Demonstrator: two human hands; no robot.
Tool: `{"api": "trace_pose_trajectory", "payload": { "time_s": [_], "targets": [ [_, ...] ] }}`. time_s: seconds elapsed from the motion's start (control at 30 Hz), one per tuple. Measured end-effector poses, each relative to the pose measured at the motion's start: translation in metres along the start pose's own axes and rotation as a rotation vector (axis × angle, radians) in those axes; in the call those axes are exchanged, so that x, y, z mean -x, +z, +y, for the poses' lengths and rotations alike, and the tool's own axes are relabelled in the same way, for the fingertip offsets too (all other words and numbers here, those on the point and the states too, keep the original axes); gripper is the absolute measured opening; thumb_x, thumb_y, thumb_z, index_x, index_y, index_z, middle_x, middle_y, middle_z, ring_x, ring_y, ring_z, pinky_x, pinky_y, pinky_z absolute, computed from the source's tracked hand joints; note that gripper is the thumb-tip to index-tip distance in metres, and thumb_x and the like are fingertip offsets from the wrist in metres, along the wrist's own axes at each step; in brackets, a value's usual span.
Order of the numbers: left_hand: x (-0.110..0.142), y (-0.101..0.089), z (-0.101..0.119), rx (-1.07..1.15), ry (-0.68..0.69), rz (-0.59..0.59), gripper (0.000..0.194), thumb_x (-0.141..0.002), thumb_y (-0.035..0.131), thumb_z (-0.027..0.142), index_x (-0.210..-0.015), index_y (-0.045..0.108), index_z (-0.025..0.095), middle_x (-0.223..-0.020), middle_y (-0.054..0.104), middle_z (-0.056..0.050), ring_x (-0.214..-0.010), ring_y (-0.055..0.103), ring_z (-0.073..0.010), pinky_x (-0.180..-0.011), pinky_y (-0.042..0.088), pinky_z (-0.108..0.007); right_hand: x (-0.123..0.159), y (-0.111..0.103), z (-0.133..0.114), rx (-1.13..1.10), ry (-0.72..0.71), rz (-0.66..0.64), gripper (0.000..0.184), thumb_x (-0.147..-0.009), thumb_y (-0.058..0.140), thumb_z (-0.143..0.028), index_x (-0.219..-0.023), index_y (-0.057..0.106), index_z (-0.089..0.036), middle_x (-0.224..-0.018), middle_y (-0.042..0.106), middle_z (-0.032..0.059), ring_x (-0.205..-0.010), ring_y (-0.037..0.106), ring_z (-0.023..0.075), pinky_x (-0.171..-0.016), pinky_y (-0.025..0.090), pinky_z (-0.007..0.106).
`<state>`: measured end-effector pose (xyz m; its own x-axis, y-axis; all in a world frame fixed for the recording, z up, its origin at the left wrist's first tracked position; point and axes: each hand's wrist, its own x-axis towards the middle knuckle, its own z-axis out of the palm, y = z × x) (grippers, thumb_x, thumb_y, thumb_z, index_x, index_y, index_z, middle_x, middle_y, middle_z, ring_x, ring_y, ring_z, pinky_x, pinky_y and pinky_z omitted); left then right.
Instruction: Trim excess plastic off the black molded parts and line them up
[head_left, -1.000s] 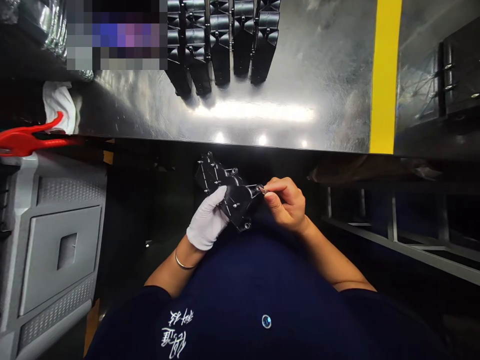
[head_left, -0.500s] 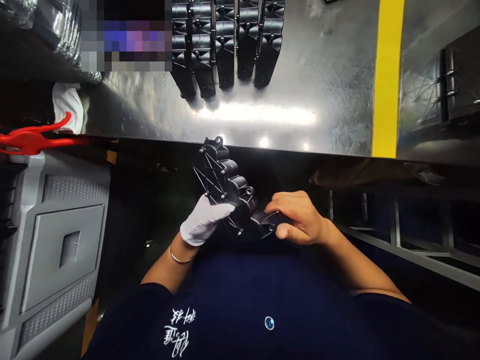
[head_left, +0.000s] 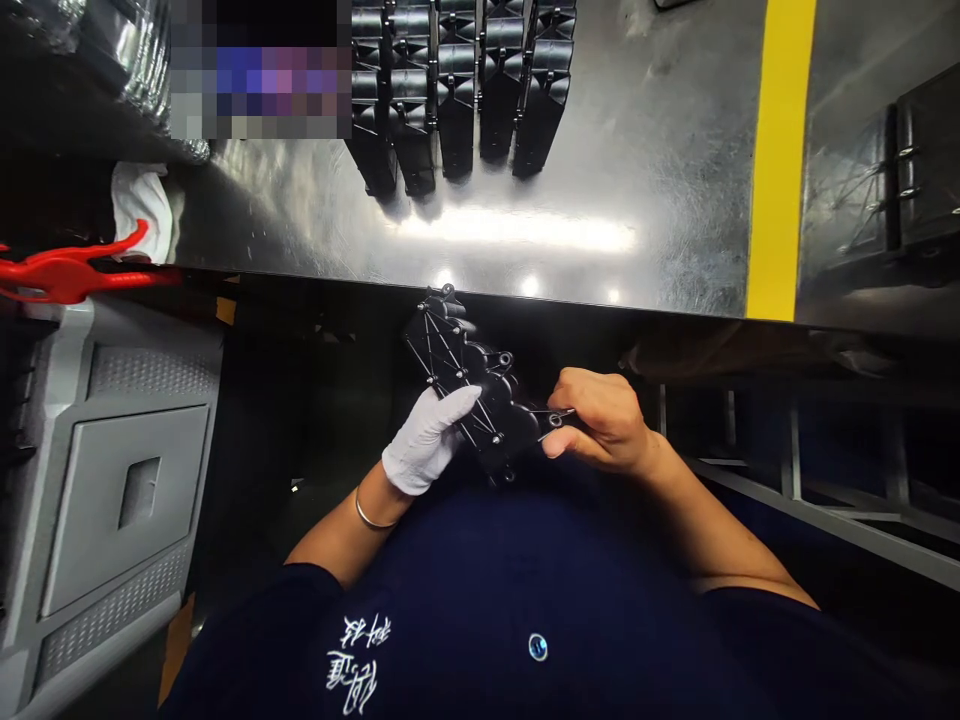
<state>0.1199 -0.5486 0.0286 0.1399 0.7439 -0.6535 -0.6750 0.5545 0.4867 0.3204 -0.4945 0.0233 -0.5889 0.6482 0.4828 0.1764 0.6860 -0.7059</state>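
Note:
My left hand, in a white glove, grips a black molded plastic housing with its thumb across the flat face. This face carries thin crossing ribs and small pale pins; rounded bulges and ring-shaped lugs line the far side. The housing is tilted, just in front of the table's near edge. My bare right hand is closed around the lug that sticks out at the housing's right end, thumb below and curled fingers above. Whether those fingers also hide something small I cannot tell.
Several similar black housings stand in rows on the metal table, which bears a yellow stripe. At left are a grey plastic bin, a red plastic handle and a white cloth. A metal frame stands at right.
The housing has turned in my hands and shifted slightly right, its right-end lug now higher. Both hands have moved with it, the right one slightly up.

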Motion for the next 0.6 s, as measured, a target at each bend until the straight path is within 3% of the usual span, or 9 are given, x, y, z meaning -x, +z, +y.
{"api": "trace_pose_trajectory", "payload": {
  "time_s": [0.13, 0.27, 0.43, 0.6],
  "targets": [
    [-0.0017, 0.0021, -0.0059, 0.036, 0.024, 0.011, 0.030, -0.071, 0.079, 0.028, -0.097, 0.073, 0.014, -0.092, 0.075, -0.005, -0.083, 0.071, -0.0191, -0.081, 0.055, -0.028, 0.0028, 0.0008, 0.0043, 0.095, -0.012, -0.002, 0.047, -0.090, 0.055, -0.049, -0.055, 0.042, -0.021, -0.047, 0.041, -0.0030, -0.045, 0.037, 0.0100, -0.045, 0.026, 0.027],
    [-0.0023, 0.0051, -0.0089, 0.068, 0.022, 0.005, 0.027, -0.075, 0.076, 0.029, -0.099, 0.073, 0.015, -0.095, 0.075, -0.005, -0.091, 0.071, -0.0196, -0.087, 0.054, -0.029, 0.0023, 0.0004, 0.0069, 0.100, 0.013, 0.092, 0.038, -0.089, 0.054, -0.053, -0.069, 0.055, -0.020, -0.055, 0.051, -0.0001, -0.050, 0.046, 0.0115, -0.047, 0.034, 0.026],
    [-0.0024, 0.0060, -0.0093, 0.076, 0.046, 0.047, 0.028, -0.075, 0.076, 0.028, -0.100, 0.073, 0.015, -0.096, 0.076, -0.004, -0.094, 0.070, -0.0196, -0.090, 0.053, -0.029, 0.0024, 0.0022, 0.0074, 0.139, 0.005, 0.053, 0.042, -0.092, 0.051, -0.047, -0.060, 0.048, -0.021, -0.053, 0.047, -0.0004, -0.048, 0.041, 0.0114, -0.046, 0.029, 0.027],
    [-0.0020, 0.0086, -0.0105, 0.095, 0.021, 0.033, 0.031, -0.076, 0.076, 0.028, -0.104, 0.072, 0.016, -0.101, 0.075, -0.005, -0.099, 0.069, -0.0220, -0.093, 0.053, -0.031, 0.0028, 0.0024, 0.0065, 0.098, 0.034, 0.142, 0.037, -0.090, 0.053, -0.051, -0.072, 0.054, -0.019, -0.057, 0.051, 0.0003, -0.051, 0.045, 0.0120, -0.049, 0.035, 0.027]
  ]
}}
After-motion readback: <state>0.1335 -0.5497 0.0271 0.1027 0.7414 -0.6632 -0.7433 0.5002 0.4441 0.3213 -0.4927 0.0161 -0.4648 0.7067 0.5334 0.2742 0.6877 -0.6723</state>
